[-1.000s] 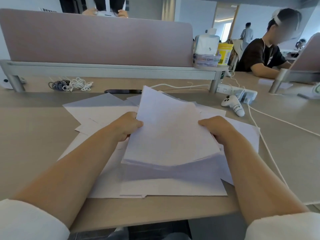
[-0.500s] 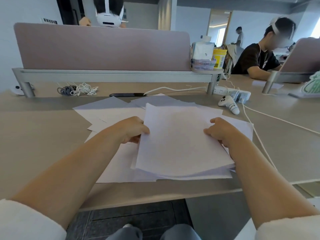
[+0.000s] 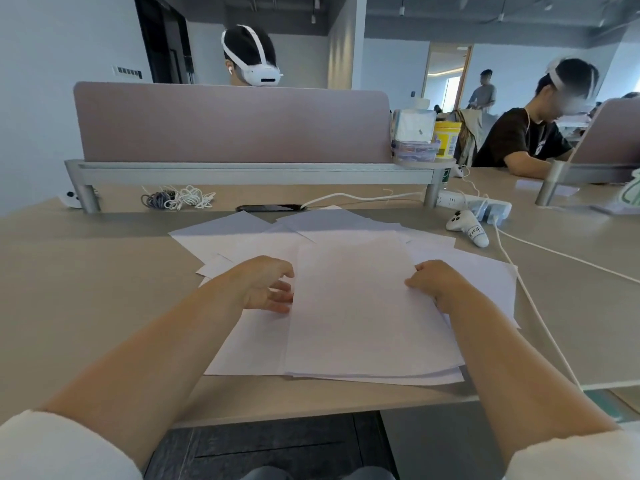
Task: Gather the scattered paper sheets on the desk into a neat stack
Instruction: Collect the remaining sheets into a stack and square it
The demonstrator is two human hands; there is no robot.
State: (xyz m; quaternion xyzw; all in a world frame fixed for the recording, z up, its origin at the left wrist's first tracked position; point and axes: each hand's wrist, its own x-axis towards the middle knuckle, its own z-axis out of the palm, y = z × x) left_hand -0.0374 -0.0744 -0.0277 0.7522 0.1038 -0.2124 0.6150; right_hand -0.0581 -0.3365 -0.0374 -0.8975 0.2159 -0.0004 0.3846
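A gathered stack of white paper sheets [image 3: 363, 306] lies flat on the beige desk [image 3: 86, 271], near its front edge. My left hand [image 3: 263, 282] sits at the stack's left edge with fingers loosely spread, touching the edge and the sheet beneath. At the right edge my right hand [image 3: 436, 282] holds the stack, thumb on top and fingers curled under. Loose sheets [image 3: 225, 233] fan out behind and to the left of the stack. One more loose sheet [image 3: 485, 271] sticks out from under it on the right.
A white controller [image 3: 471, 230] and a power strip [image 3: 460, 200] lie at the right rear, and a white cable [image 3: 540, 317] runs along the stack's right side. A dark phone [image 3: 270, 207] and bundled cords [image 3: 176, 199] sit under the divider [image 3: 232, 123]. People sit beyond.
The stack, held tilted up a second ago, has come down flat on the desk. My left hand has loosened its hold and its fingers have spread.
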